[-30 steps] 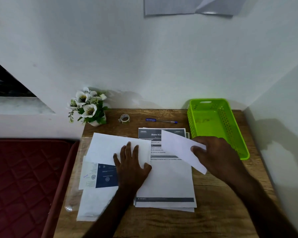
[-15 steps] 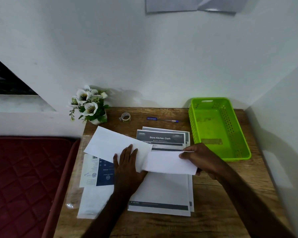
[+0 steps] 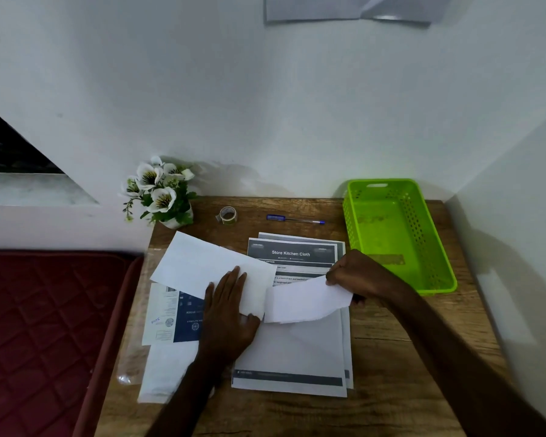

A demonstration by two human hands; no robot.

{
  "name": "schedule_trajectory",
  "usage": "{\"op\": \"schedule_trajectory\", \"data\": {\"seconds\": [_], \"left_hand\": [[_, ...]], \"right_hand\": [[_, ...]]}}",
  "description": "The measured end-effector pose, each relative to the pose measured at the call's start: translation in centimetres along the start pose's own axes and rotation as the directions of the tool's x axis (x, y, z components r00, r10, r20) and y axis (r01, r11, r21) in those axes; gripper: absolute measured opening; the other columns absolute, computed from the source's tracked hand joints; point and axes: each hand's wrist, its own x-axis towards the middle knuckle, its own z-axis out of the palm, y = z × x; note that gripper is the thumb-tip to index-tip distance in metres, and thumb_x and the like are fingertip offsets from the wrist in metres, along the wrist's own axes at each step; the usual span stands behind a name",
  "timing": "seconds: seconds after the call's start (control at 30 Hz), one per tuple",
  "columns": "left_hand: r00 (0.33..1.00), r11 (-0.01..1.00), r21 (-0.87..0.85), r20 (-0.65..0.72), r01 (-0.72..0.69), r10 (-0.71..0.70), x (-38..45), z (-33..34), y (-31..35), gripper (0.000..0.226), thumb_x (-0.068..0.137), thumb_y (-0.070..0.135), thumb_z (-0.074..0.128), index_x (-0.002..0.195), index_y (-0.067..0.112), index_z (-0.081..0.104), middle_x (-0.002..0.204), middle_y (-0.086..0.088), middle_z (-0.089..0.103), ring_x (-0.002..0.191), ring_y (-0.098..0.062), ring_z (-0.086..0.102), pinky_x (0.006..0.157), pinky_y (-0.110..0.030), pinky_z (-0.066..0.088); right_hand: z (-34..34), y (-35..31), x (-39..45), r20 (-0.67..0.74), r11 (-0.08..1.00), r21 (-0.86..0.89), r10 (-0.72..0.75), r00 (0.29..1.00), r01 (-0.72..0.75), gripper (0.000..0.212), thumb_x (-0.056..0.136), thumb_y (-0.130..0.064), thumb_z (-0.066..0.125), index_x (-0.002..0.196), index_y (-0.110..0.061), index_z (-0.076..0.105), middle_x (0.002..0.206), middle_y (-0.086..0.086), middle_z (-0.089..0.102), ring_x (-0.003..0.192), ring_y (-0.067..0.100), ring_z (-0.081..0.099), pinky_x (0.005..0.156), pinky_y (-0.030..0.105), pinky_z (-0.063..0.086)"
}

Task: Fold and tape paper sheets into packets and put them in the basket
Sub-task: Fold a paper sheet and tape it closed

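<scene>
The right hand's (image 3: 356,275) grip is a pinch of thumb and fingers clamped on the upper right corner of the paper sheet (image 3: 306,302), whose right half lifts off the stack of printed pages (image 3: 292,348). The left hand (image 3: 230,313) lies flat with straight fingers pressing the sheet's left half down, so it holds nothing. The sheet's long axis runs from 9 o'clock to 3 o'clock across the tabletop (image 3: 388,351); the raised flap lies at about 8 o'clock from the pinch, and the pressing hand sits at 9 o'clock from the flap. I judge the fold turns on carrying that flap toward 9 o'clock over the held half, and the right hand is the nearer one for it. The tape roll (image 3: 227,215) stands at 12 o'clock from the left hand, the green basket (image 3: 353,209) at 1 o'clock from the right. The crease line is hidden under the left palm, and the flap's underside cannot be seen. What lies on the basket floor is hard to make out.
</scene>
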Motion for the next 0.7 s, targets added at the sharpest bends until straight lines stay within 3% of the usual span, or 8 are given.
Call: {"op": "schedule_trajectory", "data": {"seconds": [0.1,0.27,0.43,0.7], "left_hand": [[1.0,0.998,-0.057,-0.01,0.007,-0.007,-0.1,-0.1,-0.3,0.077,0.088,0.049,0.049,0.156,0.016,0.037,0.166,0.001,0.028,0.154,-0.022,0.027,0.128,-0.049,0.009],[1.0,0.999,-0.048,-0.025,0.015,-0.016,-0.1,0.1,-0.1,0.075,0.093,0.057,0.047,0.157,0.019,0.036,0.166,0.0,0.029,0.155,-0.019,0.025,0.128,-0.052,0.012],[1.0,1.0,-0.018,-0.025,0.004,-0.004,-0.2,0.3,-0.2,0.082,0.091,0.067,0.049,0.156,0.019,0.036,0.167,0.0,0.028,0.155,-0.019,0.024,0.125,-0.057,0.017],[0.999,1.0,-0.003,-0.031,-0.011,0.01,-0.2,0.1,0.1,0.092,0.086,0.077,0.051,0.156,0.019,0.035,0.167,-0.001,0.028,0.154,-0.021,0.025,0.125,-0.057,0.019]], "right_hand": [[-0.3,-0.8,0.2,0.019,0.999,-0.051,0.012,1.0,-0.011,0.014,0.084,-0.005,0.064,0.073,0.004,0.063,0.032,-0.001,0.05,0.025,0.016,0.048,0.032,0.017,0.033],[-0.4,-1.4,0.8,0.008,0.997,-0.059,0.044,0.999,-0.043,0.014,0.084,-0.007,0.065,0.087,0.007,0.065,0.037,0.001,0.054,0.027,0.015,0.048,0.032,0.018,0.035],[-0.6,-2.1,1.2,0.013,0.997,-0.044,0.064,0.998,-0.063,0.009,0.088,-0.008,0.063,0.085,-0.001,0.058,0.038,0.004,0.053,0.025,0.012,0.042,0.033,0.016,0.032],[-1.3,-3.2,2.2,0.016,0.997,-0.022,0.073,0.997,-0.073,0.022,0.091,-0.008,0.056,0.071,0.001,0.055,0.031,0.002,0.049,0.022,0.01,0.038,0.033,0.014,0.028]]}}
